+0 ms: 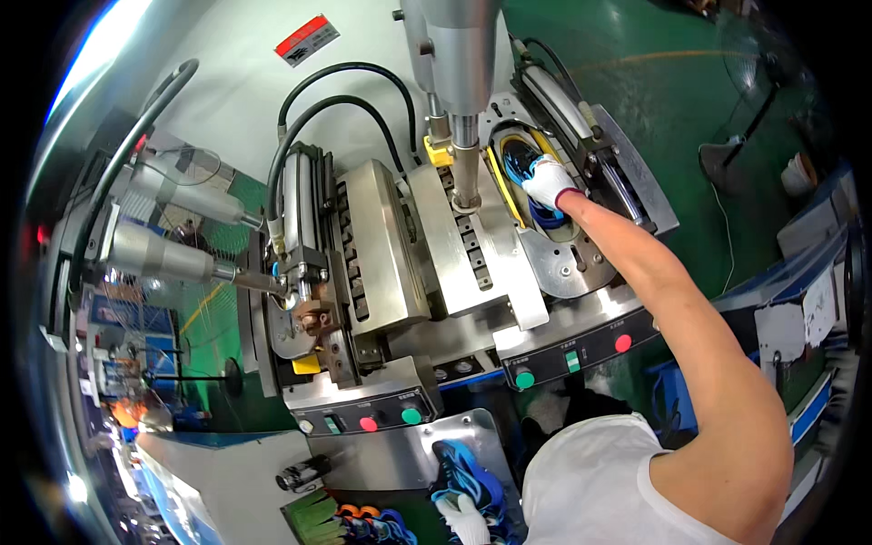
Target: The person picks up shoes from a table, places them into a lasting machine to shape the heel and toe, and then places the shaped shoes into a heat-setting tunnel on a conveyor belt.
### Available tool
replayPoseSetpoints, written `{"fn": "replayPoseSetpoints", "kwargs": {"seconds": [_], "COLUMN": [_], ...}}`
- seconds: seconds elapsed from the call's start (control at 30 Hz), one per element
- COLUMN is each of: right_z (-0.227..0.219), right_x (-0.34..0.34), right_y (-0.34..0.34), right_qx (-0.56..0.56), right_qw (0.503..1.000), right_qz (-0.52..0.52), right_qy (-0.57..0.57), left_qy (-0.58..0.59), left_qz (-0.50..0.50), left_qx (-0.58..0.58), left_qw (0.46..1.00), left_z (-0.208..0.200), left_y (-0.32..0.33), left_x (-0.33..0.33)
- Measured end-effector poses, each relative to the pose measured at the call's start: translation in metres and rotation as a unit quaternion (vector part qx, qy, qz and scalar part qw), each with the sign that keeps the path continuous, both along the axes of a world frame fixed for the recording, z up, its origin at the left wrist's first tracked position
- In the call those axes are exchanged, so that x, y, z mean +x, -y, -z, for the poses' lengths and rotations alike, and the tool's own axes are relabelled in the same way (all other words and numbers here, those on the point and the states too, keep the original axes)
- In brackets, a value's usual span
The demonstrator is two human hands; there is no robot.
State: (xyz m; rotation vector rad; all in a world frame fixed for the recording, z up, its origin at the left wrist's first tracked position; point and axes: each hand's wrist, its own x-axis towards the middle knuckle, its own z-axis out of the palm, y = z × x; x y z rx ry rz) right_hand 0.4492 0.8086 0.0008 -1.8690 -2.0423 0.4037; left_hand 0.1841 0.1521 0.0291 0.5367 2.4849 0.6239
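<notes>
My right hand [549, 182], in a white glove with a dark red cuff, reaches far out to the right-hand station of a metal press. Its fingers close over a black and blue sports shoe [521, 161], which sits between yellow-edged pads [505, 187]. At the lower edge my left hand [465, 521], also gloved in white, grips a second black and blue shoe [463, 472] over a metal shelf [363, 447]. Part of that shoe lies behind the glove and the picture's edge.
A thick vertical cylinder [459, 54] comes down between the stations. Control panels with green [524, 380] and red buttons [622, 342] line the press's front. A crate holds shoes with orange and blue parts [377, 524] beside a green brush-like bundle [313, 518]. A black fan [727, 154] stands at right.
</notes>
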Motion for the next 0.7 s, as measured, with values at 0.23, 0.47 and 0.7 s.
{"fn": "replayPoseSetpoints", "kwargs": {"seconds": [0.23,0.47,0.7], "right_z": [-0.026,-0.058,0.024], "right_x": [0.016,-0.08,-0.129], "right_y": [-0.007,0.31,0.413], "right_qx": [-0.037,0.082,0.092], "right_qw": [0.997,0.929,0.838], "right_qz": [-0.039,-0.252,-0.426], "right_qy": [-0.062,-0.258,0.328], "left_qy": [-0.009,0.056,-0.07], "left_qz": [-0.222,-0.214,-0.286], "left_qx": [-0.098,0.054,0.302], "left_qw": [0.97,0.974,0.907], "left_z": [0.152,0.132,0.1], "left_y": [0.01,0.046,0.132], "left_x": [0.034,0.018,0.038]}}
